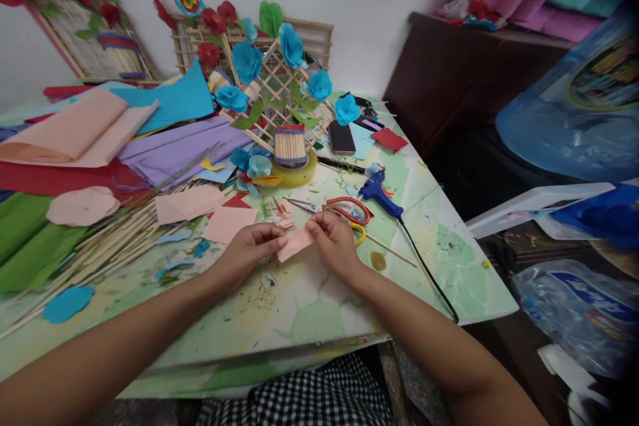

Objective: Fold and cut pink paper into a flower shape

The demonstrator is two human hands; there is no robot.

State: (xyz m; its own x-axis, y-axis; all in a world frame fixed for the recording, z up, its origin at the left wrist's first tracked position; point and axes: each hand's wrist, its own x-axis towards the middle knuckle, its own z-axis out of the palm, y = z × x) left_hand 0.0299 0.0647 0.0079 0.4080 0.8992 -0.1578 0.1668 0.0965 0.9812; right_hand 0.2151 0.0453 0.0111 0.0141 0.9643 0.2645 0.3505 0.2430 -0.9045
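A small strip of pink paper (pixel 295 244) is stretched between my two hands, just over the table. My left hand (pixel 257 244) pinches its left end between thumb and fingers. At the other end, my right hand (pixel 333 239) grips it the same way. Just beyond them lie red-handled scissors (pixel 344 205), with pink paper scraps by the blades. A yellow handle (pixel 359 234) shows partly behind my right hand. Left of my hands rest a square of pink paper (pixel 230 223) and a larger pink piece (pixel 190 204).
A blue glue gun (pixel 382 193) lies at the right, its cord running toward the table edge. Behind are a tape roll (pixel 299 173), a phone (pixel 342 138) and a stick trellis with blue paper flowers (pixel 247 61). Sticks (pixel 130 233) and folded paper (pixel 190 146) cover the left side.
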